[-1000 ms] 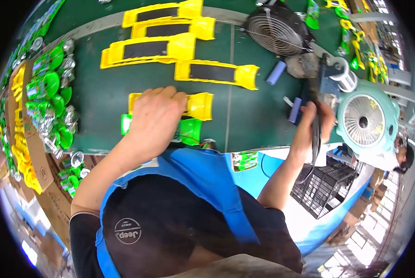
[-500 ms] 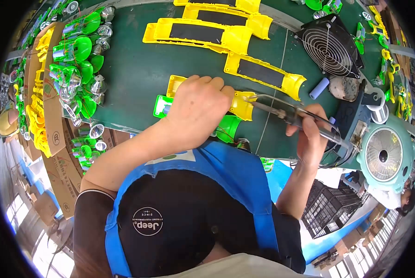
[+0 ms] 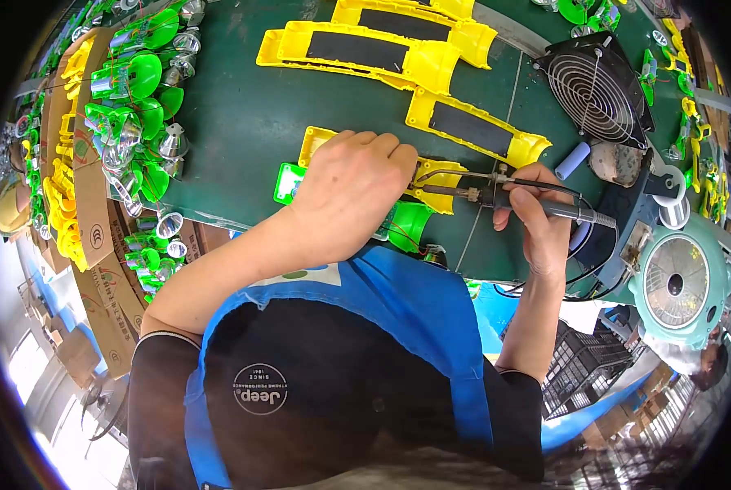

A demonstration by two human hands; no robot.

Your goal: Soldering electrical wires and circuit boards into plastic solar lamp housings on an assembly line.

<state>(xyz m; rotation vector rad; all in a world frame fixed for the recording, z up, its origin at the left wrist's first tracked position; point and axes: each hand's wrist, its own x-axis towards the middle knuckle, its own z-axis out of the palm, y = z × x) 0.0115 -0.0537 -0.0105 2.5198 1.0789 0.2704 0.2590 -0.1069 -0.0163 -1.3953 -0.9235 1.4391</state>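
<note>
My left hand (image 3: 353,192) is closed over a yellow plastic housing (image 3: 315,147) lying on the bench; the knuckles face up and the fingertips are hidden. The housing's flared end (image 3: 436,198) sticks out to the right. Closed round a soldering iron (image 3: 574,212) with a thin curved feed tube, my right hand (image 3: 543,229) points it leftward. The iron's front end reaches over the flared end beside my left fingers; the exact contact is hidden. Partly under my left hand lies a green plastic shell (image 3: 410,227), with another green end (image 3: 287,183) showing at the left.
Several yellow housings with black strips (image 3: 357,51) lie at the back. To the right are a black fan (image 3: 594,90), a blue cylinder (image 3: 573,161), a solder spool (image 3: 670,186) and a green fan (image 3: 674,278). Green lamp assemblies (image 3: 133,77) crowd the left beside a cardboard box (image 3: 96,220).
The soldering iron has turned to lie more level, and my right hand has shifted its grip along it. My left hand keeps its place on the housing. The whole view has shifted slightly.
</note>
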